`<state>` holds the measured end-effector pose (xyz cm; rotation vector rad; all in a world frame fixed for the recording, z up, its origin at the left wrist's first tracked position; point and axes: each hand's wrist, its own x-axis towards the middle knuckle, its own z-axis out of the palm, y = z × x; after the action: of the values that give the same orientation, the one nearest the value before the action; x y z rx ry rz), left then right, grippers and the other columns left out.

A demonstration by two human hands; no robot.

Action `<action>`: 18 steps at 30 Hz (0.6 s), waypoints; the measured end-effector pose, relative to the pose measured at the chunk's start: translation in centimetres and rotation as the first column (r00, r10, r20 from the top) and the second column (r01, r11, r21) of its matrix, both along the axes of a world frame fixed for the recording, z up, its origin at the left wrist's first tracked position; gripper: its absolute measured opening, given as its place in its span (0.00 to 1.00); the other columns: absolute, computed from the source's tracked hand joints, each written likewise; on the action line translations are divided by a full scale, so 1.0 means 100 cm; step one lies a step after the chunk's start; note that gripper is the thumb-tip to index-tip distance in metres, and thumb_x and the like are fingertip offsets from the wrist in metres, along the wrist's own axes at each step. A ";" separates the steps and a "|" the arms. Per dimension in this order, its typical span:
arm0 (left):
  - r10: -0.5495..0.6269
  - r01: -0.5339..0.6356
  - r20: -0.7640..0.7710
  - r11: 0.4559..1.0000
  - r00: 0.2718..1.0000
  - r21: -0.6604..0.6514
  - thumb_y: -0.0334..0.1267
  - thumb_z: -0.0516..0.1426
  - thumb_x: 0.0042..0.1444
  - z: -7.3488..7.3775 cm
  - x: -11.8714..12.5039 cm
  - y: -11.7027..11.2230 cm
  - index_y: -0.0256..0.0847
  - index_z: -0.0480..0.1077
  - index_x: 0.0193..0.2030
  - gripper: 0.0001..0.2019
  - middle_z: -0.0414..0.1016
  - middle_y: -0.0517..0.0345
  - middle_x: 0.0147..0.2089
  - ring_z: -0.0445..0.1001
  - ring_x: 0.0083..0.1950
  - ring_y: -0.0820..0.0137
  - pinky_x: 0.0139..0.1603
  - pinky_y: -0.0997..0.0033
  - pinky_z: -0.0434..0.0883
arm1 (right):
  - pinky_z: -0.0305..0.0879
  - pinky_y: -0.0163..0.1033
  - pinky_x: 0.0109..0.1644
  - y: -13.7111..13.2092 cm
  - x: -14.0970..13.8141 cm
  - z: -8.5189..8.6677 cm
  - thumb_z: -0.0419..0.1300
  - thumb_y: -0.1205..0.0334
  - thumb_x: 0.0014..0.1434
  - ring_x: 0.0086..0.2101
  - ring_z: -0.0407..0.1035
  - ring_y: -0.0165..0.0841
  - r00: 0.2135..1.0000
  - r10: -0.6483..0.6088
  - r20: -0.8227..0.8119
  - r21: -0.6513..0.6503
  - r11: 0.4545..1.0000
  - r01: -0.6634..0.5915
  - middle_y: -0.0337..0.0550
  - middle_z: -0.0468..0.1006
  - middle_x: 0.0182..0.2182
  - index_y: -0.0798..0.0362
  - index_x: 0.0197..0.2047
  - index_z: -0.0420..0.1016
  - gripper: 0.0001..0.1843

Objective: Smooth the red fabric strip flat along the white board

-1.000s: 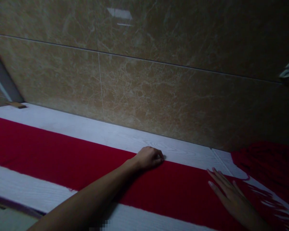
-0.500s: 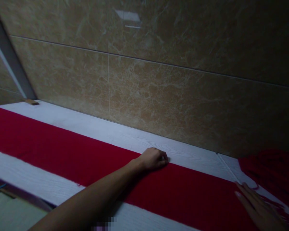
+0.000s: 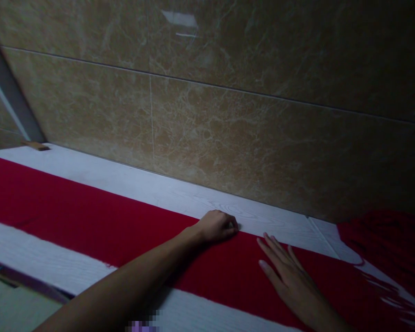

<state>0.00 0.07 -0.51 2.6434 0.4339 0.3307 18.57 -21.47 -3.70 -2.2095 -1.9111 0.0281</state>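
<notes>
A long strip of red fringed cloth [image 3: 72, 198] lies flat across the white wood-grain table, its loose fringe at the right end. My left hand [image 3: 217, 226] rests on the far edge of the cloth, fingers curled and pinching at that edge; the fingertips are partly hidden. To its right, my right hand [image 3: 287, 272] lies over the cloth with fingers stretched out and spread, palm down, fingertips close to the far edge. Behind my left forearm, part of the cloth is covered.
A heap of red cloth [image 3: 387, 244] sits at the table's right end. The white table [image 3: 124, 177] meets a brown marbled tile wall [image 3: 207, 124]. A small brown block [image 3: 36, 145] lies at the far left, beside a grey post [image 3: 15, 92].
My right hand has moved left along the cloth from its fringed end, toward my left hand. My left hand keeps its place at the far edge. The view has shifted slightly.
</notes>
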 end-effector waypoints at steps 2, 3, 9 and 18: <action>0.001 -0.001 -0.001 1.000 1.000 0.000 0.40 0.58 0.63 0.000 0.000 0.000 0.45 0.80 0.49 0.12 0.84 0.55 0.44 0.81 0.42 0.65 0.41 0.72 0.70 | 0.40 0.65 0.73 -0.002 0.007 -0.003 0.40 0.40 0.73 0.71 0.45 0.43 1.000 -0.018 -0.008 -0.028 0.999 0.018 0.43 0.50 0.73 0.46 0.74 0.55 0.34; 0.003 -0.003 -0.002 1.000 1.000 0.000 0.40 0.58 0.63 0.000 0.000 0.000 0.45 0.80 0.49 0.11 0.84 0.55 0.43 0.80 0.43 0.64 0.41 0.72 0.70 | 0.39 0.65 0.73 -0.004 0.014 -0.006 0.40 0.39 0.72 0.71 0.44 0.43 0.999 -0.032 -0.009 -0.036 0.999 0.032 0.44 0.50 0.73 0.47 0.74 0.55 0.35; 0.011 -0.011 -0.010 1.000 1.000 -0.002 0.40 0.58 0.63 0.001 0.000 -0.001 0.45 0.80 0.48 0.11 0.84 0.55 0.43 0.80 0.42 0.64 0.42 0.72 0.71 | 0.42 0.66 0.72 -0.028 0.070 -0.028 0.37 0.37 0.71 0.71 0.45 0.44 0.991 -0.137 0.001 -0.008 0.991 0.137 0.42 0.52 0.73 0.45 0.74 0.56 0.37; -0.003 0.003 -0.016 1.000 1.000 0.001 0.39 0.58 0.63 0.002 0.000 0.000 0.45 0.80 0.48 0.11 0.84 0.55 0.44 0.81 0.42 0.64 0.42 0.72 0.71 | 0.44 0.77 0.68 -0.087 0.165 -0.060 0.36 0.55 0.66 0.66 0.58 0.54 0.965 -0.115 0.235 0.174 0.982 0.074 0.46 0.71 0.63 0.43 0.54 0.80 0.31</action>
<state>-0.03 0.05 -0.30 2.6487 0.4351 0.3096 35.11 -30.21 -9.68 -2.2759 -1.8446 -0.4215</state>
